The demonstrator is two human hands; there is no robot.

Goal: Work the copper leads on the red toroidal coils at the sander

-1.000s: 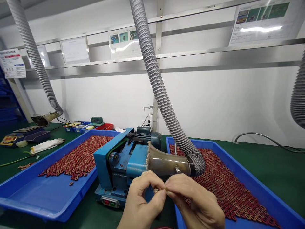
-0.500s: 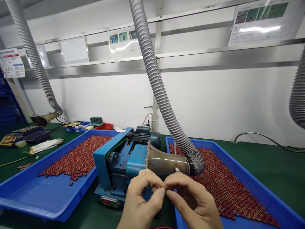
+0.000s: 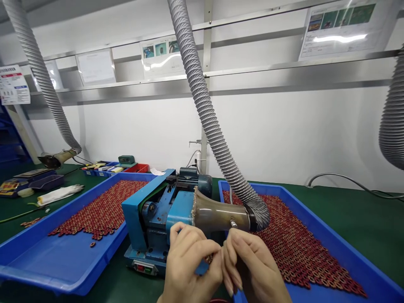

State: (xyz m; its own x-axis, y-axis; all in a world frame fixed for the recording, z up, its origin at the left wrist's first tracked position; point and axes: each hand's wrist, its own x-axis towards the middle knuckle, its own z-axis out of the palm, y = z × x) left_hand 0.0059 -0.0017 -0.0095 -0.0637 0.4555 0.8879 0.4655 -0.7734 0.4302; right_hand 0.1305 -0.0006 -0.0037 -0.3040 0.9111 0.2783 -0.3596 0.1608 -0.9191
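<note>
Since the earlier frames, both hands had closed in tighter and sat slightly lower-left; the view had shifted little. Left hand (image 3: 189,263) curled, fingertips pinched on a small ring part (image 3: 208,258), barely visible between the two hands, just in front of the blue bench machine (image 3: 159,219). Right hand (image 3: 251,269) had turned its fingers downward, fingertips touching the same part; whether it gripped or only steadied it could not be told. Green bench (image 3: 362,219) ran wall to wall under a white wall and metal rails with posted sheets. Grey ribbed hose (image 3: 208,118) dropped to a funnel hood (image 3: 217,215) at the machine. Left blue tray (image 3: 63,256) partly filled with red rings; right blue tray (image 3: 315,219) fuller. Small bins (image 3: 126,168) stood further left.
</note>
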